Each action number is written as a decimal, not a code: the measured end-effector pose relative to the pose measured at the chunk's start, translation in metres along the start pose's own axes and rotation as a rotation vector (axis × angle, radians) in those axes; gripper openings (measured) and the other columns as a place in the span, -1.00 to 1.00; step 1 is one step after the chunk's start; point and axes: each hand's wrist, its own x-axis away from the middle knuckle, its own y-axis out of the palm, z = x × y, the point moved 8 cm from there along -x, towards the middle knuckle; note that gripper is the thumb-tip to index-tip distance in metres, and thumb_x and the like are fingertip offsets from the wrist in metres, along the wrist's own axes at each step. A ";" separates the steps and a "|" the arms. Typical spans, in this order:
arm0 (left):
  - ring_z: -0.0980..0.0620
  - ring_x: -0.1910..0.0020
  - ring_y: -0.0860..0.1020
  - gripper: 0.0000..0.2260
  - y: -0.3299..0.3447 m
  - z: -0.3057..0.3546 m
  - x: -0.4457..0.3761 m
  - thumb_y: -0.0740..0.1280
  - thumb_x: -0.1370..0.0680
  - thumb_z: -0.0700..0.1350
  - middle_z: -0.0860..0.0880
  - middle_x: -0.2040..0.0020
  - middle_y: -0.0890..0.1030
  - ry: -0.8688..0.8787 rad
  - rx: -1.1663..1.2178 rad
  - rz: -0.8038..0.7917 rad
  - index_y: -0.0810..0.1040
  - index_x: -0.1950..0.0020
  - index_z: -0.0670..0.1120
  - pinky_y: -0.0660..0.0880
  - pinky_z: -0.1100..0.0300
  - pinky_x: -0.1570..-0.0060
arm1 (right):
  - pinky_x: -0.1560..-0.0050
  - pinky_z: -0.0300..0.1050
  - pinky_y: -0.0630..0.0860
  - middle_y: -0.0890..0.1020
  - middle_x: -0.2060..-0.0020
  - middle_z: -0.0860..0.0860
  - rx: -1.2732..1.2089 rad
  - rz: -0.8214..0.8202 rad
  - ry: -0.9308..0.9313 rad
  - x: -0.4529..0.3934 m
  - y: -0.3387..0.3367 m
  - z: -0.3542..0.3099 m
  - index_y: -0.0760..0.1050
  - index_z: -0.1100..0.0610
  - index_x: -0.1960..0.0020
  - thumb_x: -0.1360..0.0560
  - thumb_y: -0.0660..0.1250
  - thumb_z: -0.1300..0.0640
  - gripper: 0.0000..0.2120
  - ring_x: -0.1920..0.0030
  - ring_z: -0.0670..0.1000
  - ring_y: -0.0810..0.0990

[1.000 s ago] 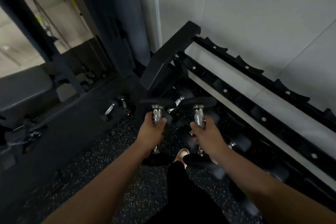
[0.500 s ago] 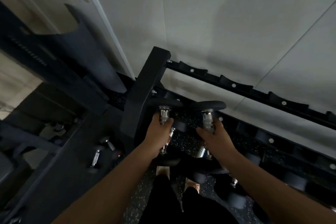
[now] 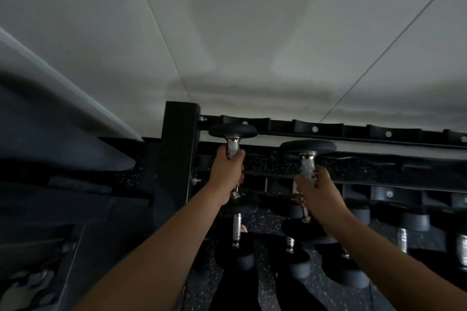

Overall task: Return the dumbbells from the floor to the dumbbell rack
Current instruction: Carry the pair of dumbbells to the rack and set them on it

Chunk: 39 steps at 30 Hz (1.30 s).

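Note:
My left hand (image 3: 227,175) grips the chrome handle of a black dumbbell (image 3: 233,131), whose far head touches or hovers at the top rail of the black dumbbell rack (image 3: 316,129), just right of the rack's upright post (image 3: 180,149). My right hand (image 3: 319,193) grips a second dumbbell (image 3: 307,147), held a little lower and nearer, its far head short of the top rail. Both dumbbells point away from me. Several more dumbbells (image 3: 237,231) lie on the speckled floor under the rack.
A pale wall (image 3: 252,33) stands right behind the rack. The rack's lower rail (image 3: 389,194) runs to the right, with dumbbells (image 3: 401,235) beneath it. Dark gym equipment (image 3: 63,154) fills the left side. My legs (image 3: 252,272) are below the hands.
Both hands have lifted the dumbbells from above the floor up to the rack's top rail. The view has tilted up toward the wall and closer to the rack.

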 end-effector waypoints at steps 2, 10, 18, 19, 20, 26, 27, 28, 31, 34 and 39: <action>0.12 0.48 0.43 -0.90 0.004 0.003 -0.018 0.30 -0.58 -0.03 -0.06 0.29 0.50 -0.011 -0.011 -0.020 0.46 -0.07 0.02 0.41 0.22 0.50 | 0.32 -0.06 0.55 0.65 0.15 0.09 -0.022 0.038 0.021 -0.010 -0.001 -0.003 0.35 -0.06 -0.20 -0.57 0.31 0.00 -0.76 0.32 0.00 0.60; 0.12 0.45 0.43 -0.91 0.021 -0.006 -0.058 0.30 -0.58 -0.05 -0.05 0.28 0.49 -0.027 -0.029 -0.094 0.46 -0.07 0.04 0.41 0.24 0.48 | 0.24 0.05 0.57 0.64 0.16 0.05 -0.008 0.111 0.053 -0.044 -0.005 -0.006 0.36 -0.08 -0.17 -0.55 0.32 -0.01 -0.76 0.28 0.04 0.63; 0.02 0.26 0.51 -0.76 0.035 -0.023 -0.073 0.28 -0.57 0.02 -0.01 0.17 0.53 -0.005 -0.124 -0.089 0.41 -0.21 0.02 0.52 -0.05 0.17 | 0.32 -0.09 0.49 0.64 0.18 0.06 0.068 0.178 0.066 -0.073 -0.018 0.000 0.34 -0.10 -0.15 -0.54 0.31 -0.03 -0.77 0.26 0.06 0.61; 0.02 0.25 0.51 -0.75 0.037 -0.024 -0.073 0.27 -0.57 0.03 0.00 0.17 0.53 0.001 -0.131 -0.087 0.40 -0.22 0.03 0.53 -0.06 0.14 | 0.34 -0.10 0.48 0.64 0.18 0.05 0.078 0.188 0.068 -0.076 -0.021 0.001 0.33 -0.10 -0.16 -0.54 0.31 -0.04 -0.76 0.25 0.06 0.62; 0.03 0.25 0.52 -0.75 0.039 -0.026 -0.073 0.27 -0.57 0.05 0.01 0.18 0.53 0.004 -0.135 -0.080 0.40 -0.22 0.04 0.54 -0.07 0.12 | 0.36 -0.13 0.47 0.64 0.19 0.04 0.089 0.198 0.071 -0.079 -0.024 0.002 0.33 -0.10 -0.17 -0.54 0.31 -0.04 -0.75 0.26 0.04 0.62; 0.06 0.34 0.52 -0.80 0.037 -0.029 -0.075 0.25 -0.58 0.06 -0.01 0.22 0.53 0.037 -0.179 -0.006 0.40 -0.17 0.04 0.55 -0.08 0.19 | 0.36 -0.09 0.51 0.65 0.18 0.05 0.099 0.217 0.099 -0.098 -0.041 0.018 0.33 -0.08 -0.22 -0.54 0.30 -0.05 -0.70 0.29 0.04 0.62; 0.09 0.37 0.51 -0.80 0.037 -0.028 -0.074 0.24 -0.59 0.05 -0.01 0.24 0.53 0.043 -0.186 -0.004 0.40 -0.17 0.04 0.56 -0.08 0.20 | 0.34 -0.05 0.53 0.64 0.18 0.04 0.106 0.215 0.102 -0.101 -0.042 0.020 0.32 -0.10 -0.21 -0.53 0.30 -0.05 -0.71 0.28 0.06 0.62; 0.11 0.39 0.51 -0.81 0.037 -0.027 -0.073 0.24 -0.59 0.05 -0.01 0.25 0.52 0.049 -0.197 -0.001 0.39 -0.17 0.04 0.57 -0.09 0.20 | 0.32 -0.02 0.53 0.64 0.18 0.03 0.117 0.213 0.100 -0.104 -0.043 0.021 0.31 -0.11 -0.21 -0.53 0.30 -0.06 -0.71 0.27 0.08 0.63; 0.03 0.33 0.52 -0.83 0.037 -0.026 -0.072 0.24 -0.60 0.05 -0.03 0.23 0.53 0.057 -0.211 0.007 0.40 -0.15 0.05 0.57 -0.13 0.14 | 0.35 -0.05 0.52 0.64 0.22 0.02 0.169 0.204 0.089 -0.112 -0.044 0.024 0.31 -0.07 -0.21 -0.54 0.29 -0.05 -0.70 0.31 0.05 0.61; 0.00 0.28 0.53 -0.84 0.035 -0.026 -0.073 0.24 -0.60 0.05 -0.04 0.20 0.54 0.059 -0.216 0.002 0.39 -0.13 0.05 0.57 -0.18 0.11 | 0.44 -0.14 0.46 0.63 0.24 0.04 0.215 0.191 0.088 -0.118 -0.043 0.027 0.30 -0.04 -0.25 -0.56 0.28 -0.03 -0.69 0.37 0.01 0.58; -0.02 0.23 0.56 -0.79 0.035 -0.022 -0.070 0.24 -0.60 0.07 -0.03 0.15 0.55 0.074 -0.244 0.006 0.38 -0.17 0.01 0.61 -0.17 0.09 | 0.41 -0.15 0.44 0.63 0.20 0.06 0.255 0.183 0.094 -0.119 -0.045 0.031 0.25 -0.03 -0.34 -0.58 0.26 -0.03 -0.62 0.35 0.03 0.59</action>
